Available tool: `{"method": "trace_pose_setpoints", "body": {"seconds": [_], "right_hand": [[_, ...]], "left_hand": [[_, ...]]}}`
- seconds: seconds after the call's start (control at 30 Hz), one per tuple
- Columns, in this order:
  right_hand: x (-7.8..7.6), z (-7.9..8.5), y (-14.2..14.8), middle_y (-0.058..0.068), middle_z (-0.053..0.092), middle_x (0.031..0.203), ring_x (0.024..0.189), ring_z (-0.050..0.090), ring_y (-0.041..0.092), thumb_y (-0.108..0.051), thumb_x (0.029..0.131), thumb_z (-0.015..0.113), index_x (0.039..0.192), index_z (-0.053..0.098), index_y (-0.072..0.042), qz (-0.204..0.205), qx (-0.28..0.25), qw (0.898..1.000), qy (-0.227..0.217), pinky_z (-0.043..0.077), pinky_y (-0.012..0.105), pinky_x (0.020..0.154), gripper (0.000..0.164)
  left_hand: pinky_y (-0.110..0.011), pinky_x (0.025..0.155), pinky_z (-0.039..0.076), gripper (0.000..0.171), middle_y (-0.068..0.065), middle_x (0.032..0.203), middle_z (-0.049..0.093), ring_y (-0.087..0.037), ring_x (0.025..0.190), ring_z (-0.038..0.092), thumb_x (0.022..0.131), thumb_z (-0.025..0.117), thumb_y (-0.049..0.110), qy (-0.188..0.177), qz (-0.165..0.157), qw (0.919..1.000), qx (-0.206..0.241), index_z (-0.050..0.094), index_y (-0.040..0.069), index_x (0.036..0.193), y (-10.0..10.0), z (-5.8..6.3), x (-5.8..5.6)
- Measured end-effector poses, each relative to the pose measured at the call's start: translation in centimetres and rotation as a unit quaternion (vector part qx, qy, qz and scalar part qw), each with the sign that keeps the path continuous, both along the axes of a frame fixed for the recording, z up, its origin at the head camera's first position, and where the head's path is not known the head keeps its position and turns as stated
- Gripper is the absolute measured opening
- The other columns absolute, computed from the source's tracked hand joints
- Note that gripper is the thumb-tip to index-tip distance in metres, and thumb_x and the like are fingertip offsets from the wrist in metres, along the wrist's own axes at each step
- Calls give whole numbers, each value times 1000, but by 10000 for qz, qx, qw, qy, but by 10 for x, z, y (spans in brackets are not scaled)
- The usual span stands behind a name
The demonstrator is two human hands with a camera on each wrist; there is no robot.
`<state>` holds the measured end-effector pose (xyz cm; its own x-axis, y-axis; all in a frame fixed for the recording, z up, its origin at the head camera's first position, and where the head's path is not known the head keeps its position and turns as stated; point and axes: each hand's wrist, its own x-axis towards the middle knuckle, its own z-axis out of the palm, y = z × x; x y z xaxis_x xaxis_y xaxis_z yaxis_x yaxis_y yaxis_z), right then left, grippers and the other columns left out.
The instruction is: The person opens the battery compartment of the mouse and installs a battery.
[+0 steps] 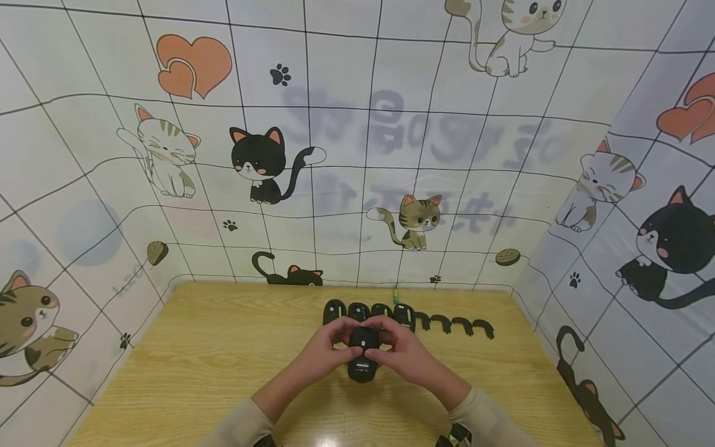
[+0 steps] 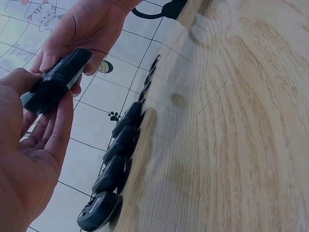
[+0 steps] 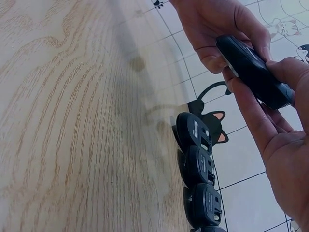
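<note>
A black computer mouse point(image 1: 363, 370) is held up above the table between both hands, its underside with a small pale label toward the head camera. On one side my left hand point(image 1: 319, 355) grips it, thumb on the near face and fingers behind. My right hand point(image 1: 412, 358) grips the opposite side the same way, the two thumbs almost meeting. From the left wrist view the mouse point(image 2: 60, 79) appears edge-on, tilted between the fingers. The right wrist view also shows the mouse point(image 3: 251, 70) clear of the wooden surface.
Beyond the hands, several black mice point(image 1: 334, 310) lie side by side, undersides up. Several curved black covers point(image 1: 441, 323) continue that row rightward. A small green object point(image 1: 396, 295) stands behind the mice. Cat-printed cloth point(image 1: 346, 143) walls the wooden table point(image 1: 223, 347) at the back and sides.
</note>
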<state>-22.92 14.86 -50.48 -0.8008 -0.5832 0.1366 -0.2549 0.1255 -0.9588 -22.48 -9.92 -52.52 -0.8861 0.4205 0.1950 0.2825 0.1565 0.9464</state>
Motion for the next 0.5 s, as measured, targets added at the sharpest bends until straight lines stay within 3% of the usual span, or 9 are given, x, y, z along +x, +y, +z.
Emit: {"method": "trace_pose_setpoints", "body": {"seconds": [0.5], "right_hand": [[0,2,0,17,61,145,119,72,30,-11,105,78,148,63,-15,13,43,10000,-60,69,44,82,46]], "left_hand": [[-46,96,57,38,1,116,73,-24,104,69,101,82,17,-66,-19,10000,-1,69,16,136,0,-2,-1]]}}
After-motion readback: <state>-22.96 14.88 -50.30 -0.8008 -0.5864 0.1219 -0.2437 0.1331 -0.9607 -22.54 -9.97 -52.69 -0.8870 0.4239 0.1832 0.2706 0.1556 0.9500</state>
